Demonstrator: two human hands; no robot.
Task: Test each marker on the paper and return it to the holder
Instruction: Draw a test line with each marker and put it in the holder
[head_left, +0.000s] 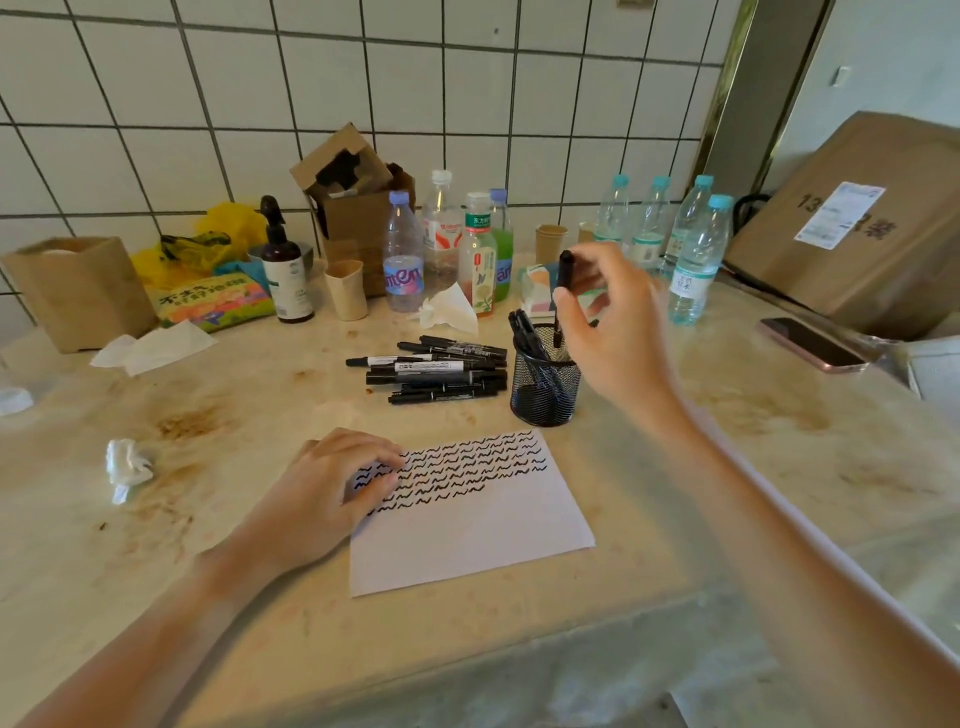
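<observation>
A white paper (467, 540) lies in front of me, its upper half covered with rows of black squiggles. My left hand (332, 488) rests flat on its left edge, fingers spread, holding nothing. A black mesh holder (544, 387) stands just beyond the paper with a few markers in it. My right hand (613, 332) hovers over the holder and grips a black marker (563, 280) upright, its lower tip just above the holder's rim. A pile of black markers (436, 371) lies left of the holder.
Bottles (441, 244), paper cups (347, 288), a pump bottle (283, 270) and cardboard boxes (353, 208) crowd the back by the tiled wall. Crumpled tissues (127, 465) lie at left. A phone (810, 343) and a large carton (862, 223) sit at right.
</observation>
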